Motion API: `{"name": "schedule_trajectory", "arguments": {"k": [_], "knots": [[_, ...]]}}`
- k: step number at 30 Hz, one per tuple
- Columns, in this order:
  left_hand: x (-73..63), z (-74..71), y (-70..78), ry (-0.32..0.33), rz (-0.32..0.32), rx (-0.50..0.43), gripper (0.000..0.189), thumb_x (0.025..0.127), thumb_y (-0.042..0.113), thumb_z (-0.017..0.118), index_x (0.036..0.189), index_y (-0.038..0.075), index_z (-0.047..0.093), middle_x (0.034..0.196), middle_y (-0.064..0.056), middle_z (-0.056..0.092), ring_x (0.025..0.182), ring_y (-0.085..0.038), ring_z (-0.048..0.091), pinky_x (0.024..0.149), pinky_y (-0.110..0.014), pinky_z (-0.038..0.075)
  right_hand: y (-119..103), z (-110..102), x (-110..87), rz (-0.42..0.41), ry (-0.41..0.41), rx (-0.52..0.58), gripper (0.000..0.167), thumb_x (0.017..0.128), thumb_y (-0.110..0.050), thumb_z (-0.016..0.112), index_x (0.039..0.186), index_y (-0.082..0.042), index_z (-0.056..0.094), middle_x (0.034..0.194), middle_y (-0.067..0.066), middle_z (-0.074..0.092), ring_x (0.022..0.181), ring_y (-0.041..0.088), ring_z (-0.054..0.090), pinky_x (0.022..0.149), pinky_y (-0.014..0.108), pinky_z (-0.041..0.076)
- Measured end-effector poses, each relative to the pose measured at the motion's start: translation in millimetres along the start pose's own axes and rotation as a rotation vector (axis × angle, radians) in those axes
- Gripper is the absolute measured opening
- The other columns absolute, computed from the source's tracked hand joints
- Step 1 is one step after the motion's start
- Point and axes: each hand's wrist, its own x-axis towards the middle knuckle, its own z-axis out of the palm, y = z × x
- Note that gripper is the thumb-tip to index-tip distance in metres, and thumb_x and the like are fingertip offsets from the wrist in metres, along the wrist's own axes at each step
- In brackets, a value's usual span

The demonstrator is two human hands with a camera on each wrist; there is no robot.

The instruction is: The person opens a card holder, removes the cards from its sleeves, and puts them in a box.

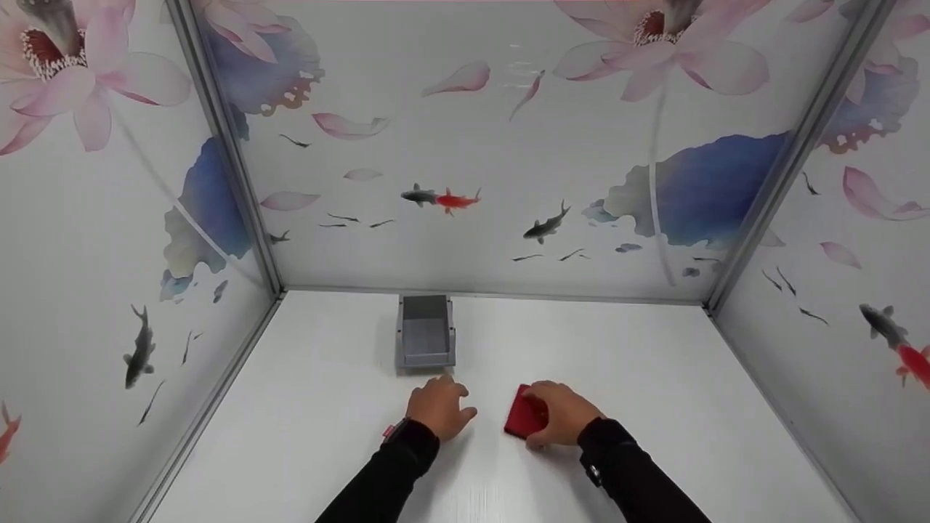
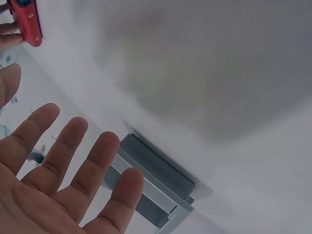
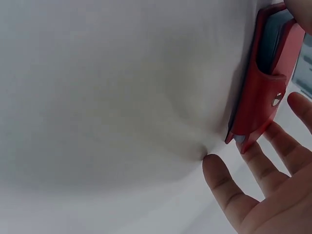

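A red card holder (image 3: 258,102) with a metal snap lies on the white table, its open side showing a dark inner part in the right wrist view. My right hand (image 1: 563,412) holds it, thumb on one side and fingers at the other edge; one fingertip touches the tabletop. My left hand (image 1: 439,408) hovers to the left with fingers spread and nothing in them. Just beyond it stands a grey open box (image 1: 426,361). The left wrist view shows the left palm (image 2: 34,204) beside this box, with part of the red card holder (image 2: 30,27) at the corner.
White panels (image 1: 465,145) printed with lotus flowers and fish enclose the table (image 1: 327,428) at the back and both sides. Metal corner posts (image 1: 225,145) join them. The grey box stands near the back panel.
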Motion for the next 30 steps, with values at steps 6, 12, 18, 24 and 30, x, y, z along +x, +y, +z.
{"name": "schedule_trajectory", "arguments": {"k": [6,12,18,24,30], "knots": [[-0.3,8.9,4.4,-0.046,0.092,0.017,0.041,0.092,0.038,0.093,0.124,0.012,0.086,0.113,-0.008,0.078,0.11,-0.031,0.074,0.087,-0.05,0.063,-19,7,5.0,-0.079,-0.098,-0.007,0.086,0.078,-0.034,0.106,0.152,-0.015,0.066,0.149,0.006,0.071,0.131,0.024,0.064,0.11,0.052,0.061],[1.7,11.1,6.7,-0.073,0.167,-0.001,0.045,0.089,0.034,0.099,0.126,0.012,0.086,0.117,-0.004,0.08,0.112,-0.026,0.075,0.088,-0.042,0.066,-32,12,7.6,-0.136,-0.139,-0.018,0.091,0.077,-0.037,0.107,0.154,-0.016,0.064,0.148,0.004,0.071,0.133,0.024,0.066,0.112,0.051,0.06],[2.3,15.1,6.0,-0.12,0.193,-0.007,0.05,0.084,0.039,0.102,0.128,0.021,0.088,0.127,0.0,0.082,0.117,-0.024,0.074,0.09,-0.041,0.064,-38,14,8.0,-0.172,-0.163,0.0,0.097,0.075,-0.033,0.108,0.159,-0.017,0.062,0.151,0.002,0.07,0.137,0.023,0.065,0.118,0.051,0.055],[1.1,18.8,6.8,-0.146,0.217,-0.023,0.061,0.081,0.041,0.104,0.135,0.024,0.085,0.13,0.005,0.084,0.118,-0.021,0.074,0.094,-0.041,0.062,-37,16,6.9,-0.161,-0.162,0.011,0.099,0.074,-0.031,0.108,0.159,-0.016,0.062,0.151,0.004,0.07,0.137,0.026,0.065,0.116,0.053,0.055],[-0.1,23.7,7.3,-0.14,0.204,0.0,0.061,0.08,0.041,0.105,0.135,0.022,0.085,0.127,0.007,0.086,0.112,-0.021,0.076,0.091,-0.04,0.063,-34,16,6.1,-0.169,-0.163,0.034,0.095,0.082,-0.036,0.104,0.163,-0.015,0.059,0.166,0.009,0.062,0.151,0.032,0.06,0.125,0.057,0.05]]}}
